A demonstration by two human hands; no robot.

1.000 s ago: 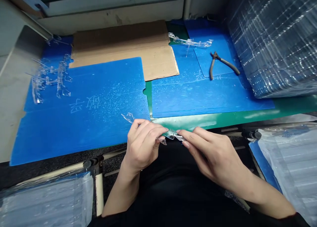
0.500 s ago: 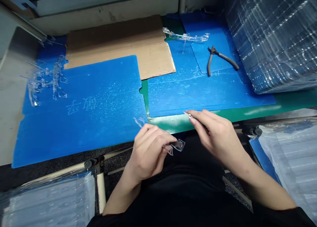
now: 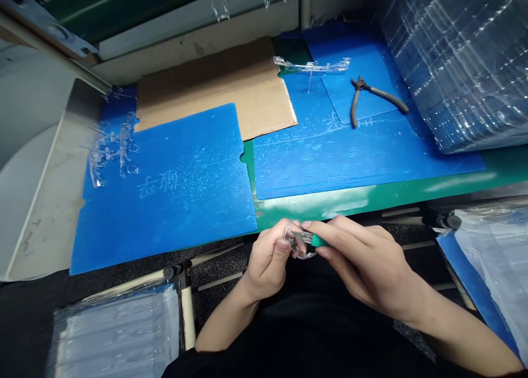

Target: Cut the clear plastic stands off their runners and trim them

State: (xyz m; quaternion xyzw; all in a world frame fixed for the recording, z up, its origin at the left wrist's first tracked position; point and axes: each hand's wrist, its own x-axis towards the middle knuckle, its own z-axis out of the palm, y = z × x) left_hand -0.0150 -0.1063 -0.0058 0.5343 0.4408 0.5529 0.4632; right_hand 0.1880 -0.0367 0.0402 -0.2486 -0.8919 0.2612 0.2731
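My left hand [image 3: 268, 259] is closed on a clear plastic part [image 3: 292, 240], holding it just beyond the table's front edge. In my right hand [image 3: 365, 257] is a small knife with a green handle [image 3: 318, 240], pinched between thumb and fingers. Its metal end meets or overlaps the plastic part; the exact contact is too small to make out. Both hands are close together in front of my dark clothing. Much of the plastic part is hidden by my left fingers.
Clear plastic mouldings [image 3: 111, 149] lie on the left blue sheet [image 3: 198, 196]; another moulding [image 3: 313, 67] lies at the back. Side cutters [image 3: 361, 94] rest on the right blue sheet [image 3: 297, 171]. Cardboard [image 3: 264, 111] lies between. Wrapped clear trays [image 3: 474, 75] are stacked at the right.
My hands have come together, and the plastic part has been turned in my left hand. The knife's green handle now shows at the part. The view has shifted left.
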